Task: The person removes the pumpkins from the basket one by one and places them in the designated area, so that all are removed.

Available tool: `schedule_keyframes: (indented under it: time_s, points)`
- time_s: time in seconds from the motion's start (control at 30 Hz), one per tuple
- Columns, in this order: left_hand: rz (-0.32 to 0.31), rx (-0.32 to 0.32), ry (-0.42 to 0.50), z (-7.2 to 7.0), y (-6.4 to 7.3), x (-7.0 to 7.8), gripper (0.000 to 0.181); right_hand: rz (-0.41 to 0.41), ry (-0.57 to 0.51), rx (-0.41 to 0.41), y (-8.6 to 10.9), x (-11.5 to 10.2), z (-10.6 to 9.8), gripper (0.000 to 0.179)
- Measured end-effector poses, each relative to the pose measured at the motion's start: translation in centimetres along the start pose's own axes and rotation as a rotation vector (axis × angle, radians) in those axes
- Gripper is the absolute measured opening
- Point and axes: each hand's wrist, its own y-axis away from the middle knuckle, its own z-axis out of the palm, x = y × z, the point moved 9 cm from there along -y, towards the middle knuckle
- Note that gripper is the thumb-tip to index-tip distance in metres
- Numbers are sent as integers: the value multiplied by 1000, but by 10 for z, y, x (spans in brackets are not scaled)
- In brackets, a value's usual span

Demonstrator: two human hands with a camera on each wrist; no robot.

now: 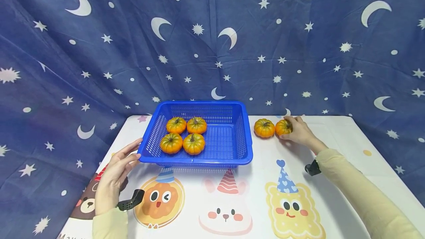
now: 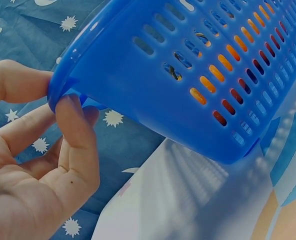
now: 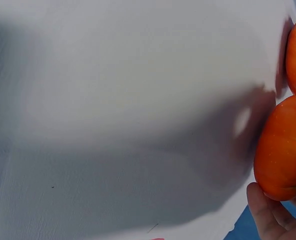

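A blue plastic basket (image 1: 212,160) with slotted walls stands on the table, several small orange pumpkins (image 1: 194,144) grouped in its left half. At its front left corner my left hand (image 1: 113,178) pinches the rim; the left wrist view shows fingertips (image 2: 78,117) on both sides of the rim (image 2: 63,80). Right of the basket, my right hand (image 1: 301,134) grips a small pumpkin (image 1: 282,127) from its right side, thumb and fingers around it. Another pumpkin (image 1: 264,128) sits just left of the held one, close against it, between it and the basket.
The white tabletop cover (image 1: 259,198) carries printed cartoon figures. Behind the table hangs a dark blue curtain (image 1: 199,65) with moons and stars, close to the basket's back edge. A small black device (image 1: 131,200) is worn on the left wrist, another (image 1: 313,168) on the right.
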Motion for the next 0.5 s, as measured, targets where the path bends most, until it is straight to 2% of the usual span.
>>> schedule_keyframes:
  time_s: [0.17, 0.43, 0.5]
  points:
    - [7, -4, -4, 1, -1, 1, 50, 0, 6, 6, 1, 2, 1, 81]
    - [-44, 5, -89, -2, 0, -2, 57, -8, 14, 13, 2, 2, 1, 81]
    - [-29, 2, -62, -2, 0, -2, 56, 0, 8, 1, 3, 3, 4, 81]
